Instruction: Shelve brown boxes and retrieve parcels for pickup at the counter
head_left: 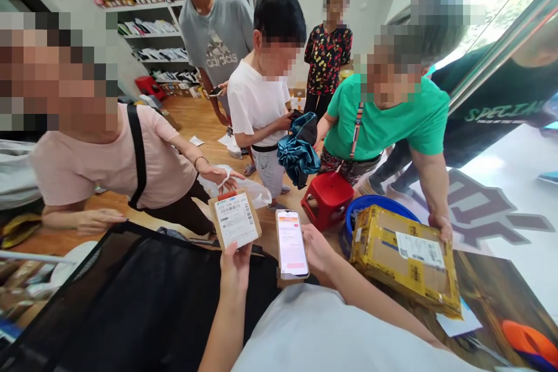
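Observation:
My left hand grips the lower edge of a small cardboard box, its white shipping label with a barcode turned upward. Level with it on the right, my right hand is closed around a smartphone whose lit screen faces me. A narrow gap separates box and phone. At the box's top edge, the hand of a person in a pink shirt reaches close; I cannot tell whether it touches. A clear plastic bag hangs behind the box.
At right, a person in green rests a hand on a large yellow-taped carton beside a blue tub. A red stool stands ahead. Black mesh spreads at left. Several people stand around; shelves of parcels line the back.

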Available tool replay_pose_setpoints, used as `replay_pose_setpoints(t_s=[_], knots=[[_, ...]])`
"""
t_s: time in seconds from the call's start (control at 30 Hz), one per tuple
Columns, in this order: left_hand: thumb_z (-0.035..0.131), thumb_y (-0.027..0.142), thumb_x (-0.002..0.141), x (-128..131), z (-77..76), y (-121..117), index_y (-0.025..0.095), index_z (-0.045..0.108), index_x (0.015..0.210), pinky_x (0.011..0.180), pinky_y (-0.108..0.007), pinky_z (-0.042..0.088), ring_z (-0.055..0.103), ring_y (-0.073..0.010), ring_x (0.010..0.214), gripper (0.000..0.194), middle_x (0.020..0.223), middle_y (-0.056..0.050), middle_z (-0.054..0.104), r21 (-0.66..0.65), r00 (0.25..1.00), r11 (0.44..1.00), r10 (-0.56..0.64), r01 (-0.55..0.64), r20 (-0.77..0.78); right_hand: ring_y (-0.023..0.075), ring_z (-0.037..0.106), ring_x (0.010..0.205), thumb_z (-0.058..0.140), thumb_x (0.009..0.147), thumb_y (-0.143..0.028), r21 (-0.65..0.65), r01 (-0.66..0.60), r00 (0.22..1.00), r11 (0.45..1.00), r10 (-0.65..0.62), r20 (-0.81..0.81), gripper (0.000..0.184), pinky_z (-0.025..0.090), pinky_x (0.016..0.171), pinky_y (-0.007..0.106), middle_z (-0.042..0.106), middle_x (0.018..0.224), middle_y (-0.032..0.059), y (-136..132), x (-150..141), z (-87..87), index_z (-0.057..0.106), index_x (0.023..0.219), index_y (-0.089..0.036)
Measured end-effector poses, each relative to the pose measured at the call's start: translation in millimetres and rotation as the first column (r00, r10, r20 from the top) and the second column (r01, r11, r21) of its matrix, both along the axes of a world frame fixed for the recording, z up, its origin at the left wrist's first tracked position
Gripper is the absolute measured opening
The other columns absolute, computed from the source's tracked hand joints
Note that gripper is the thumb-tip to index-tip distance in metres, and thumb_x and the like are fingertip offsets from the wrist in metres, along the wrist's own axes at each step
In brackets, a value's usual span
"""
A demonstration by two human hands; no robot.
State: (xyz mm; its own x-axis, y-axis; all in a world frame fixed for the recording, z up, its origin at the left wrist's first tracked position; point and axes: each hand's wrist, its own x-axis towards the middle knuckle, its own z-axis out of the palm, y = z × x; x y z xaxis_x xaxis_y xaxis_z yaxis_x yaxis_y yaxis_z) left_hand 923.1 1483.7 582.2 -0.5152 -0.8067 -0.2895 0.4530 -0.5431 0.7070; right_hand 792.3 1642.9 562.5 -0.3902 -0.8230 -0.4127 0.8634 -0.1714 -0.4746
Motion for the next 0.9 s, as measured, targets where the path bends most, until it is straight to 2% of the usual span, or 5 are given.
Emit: replay_pose_setpoints(t_s=[0.27, 0.47, 0.7, 0.8, 0.9], knots=[[0.075, 0.023, 0.075, 1.1, 4.1, 0.8, 0.030, 0.068, 0.117, 0.087, -0.029, 0.058, 0.064, -0.0180, 0.105, 0.044, 0.118, 0.000, 0.069, -0.006, 1.000, 1.000, -0.018, 0.018, -0.008, 0.0219, 0.067, 0.088, 0.069, 0.068, -0.019, 0.097, 0.126, 0.976, 0.987, -0.105, -0.193, 0.032, 0.049, 0.079, 0.032, 0.074, 0.097, 0.0029, 0.0, 10.3, -3.7, 0.065, 0.100, -0.019], [0.079, 0.027, 0.070, 1.3, 0.7, 1.6, 0.030, 0.068, 0.118, 0.084, -0.029, 0.060, 0.063, -0.0195, 0.105, 0.050, 0.125, -0.002, 0.065, -0.019, 1.000, 1.000, -0.001, 0.001, 0.005, 0.0171, 0.065, 0.065, 0.077, 0.073, -0.049, 0.276, 0.130, 0.987, 0.952, -0.099, -0.123, 0.040, 0.048, 0.060, 0.026, 0.073, 0.079, 0.0054, -5.9, 9.4, -22.0, 0.069, 0.092, -0.015], [0.080, 0.026, 0.070, 8.0, -7.0, 6.5, 0.030, 0.068, 0.119, 0.084, -0.027, 0.059, 0.061, -0.0190, 0.108, 0.051, 0.130, -0.003, 0.062, -0.020, 1.000, 1.000, -0.023, 0.023, 0.005, 0.0188, 0.066, 0.064, 0.071, 0.073, -0.064, 0.454, 0.117, 0.991, 0.883, -0.077, -0.105, 0.054, 0.052, 0.061, 0.029, 0.072, 0.075, 0.0077, -18.3, 5.0, -35.3, 0.069, 0.090, -0.012], [0.080, 0.026, 0.070, 11.6, -9.8, 9.2, 0.029, 0.069, 0.117, 0.085, -0.027, 0.058, 0.062, -0.0188, 0.107, 0.048, 0.125, -0.004, 0.065, -0.014, 1.000, 1.000, -0.023, 0.023, 0.003, 0.0193, 0.066, 0.063, 0.065, 0.077, -0.065, 0.414, 0.088, 0.996, 0.906, -0.068, -0.064, 0.053, 0.052, 0.062, 0.030, 0.072, 0.076, 0.0066, -16.2, 6.3, -27.6, 0.068, 0.091, -0.014], [0.080, 0.026, 0.070, 14.4, -10.3, 10.7, 0.027, 0.071, 0.110, 0.085, -0.029, 0.059, 0.064, -0.0184, 0.103, 0.041, 0.117, -0.003, 0.069, -0.007, 1.000, 1.000, -0.016, 0.016, -0.005, 0.0204, 0.068, 0.071, 0.058, 0.083, -0.059, 0.244, 0.012, 1.000, 0.970, -0.005, -0.030, 0.046, 0.053, 0.069, 0.032, 0.074, 0.084, 0.0068, -10.3, 9.4, -17.7, 0.067, 0.096, -0.015]])
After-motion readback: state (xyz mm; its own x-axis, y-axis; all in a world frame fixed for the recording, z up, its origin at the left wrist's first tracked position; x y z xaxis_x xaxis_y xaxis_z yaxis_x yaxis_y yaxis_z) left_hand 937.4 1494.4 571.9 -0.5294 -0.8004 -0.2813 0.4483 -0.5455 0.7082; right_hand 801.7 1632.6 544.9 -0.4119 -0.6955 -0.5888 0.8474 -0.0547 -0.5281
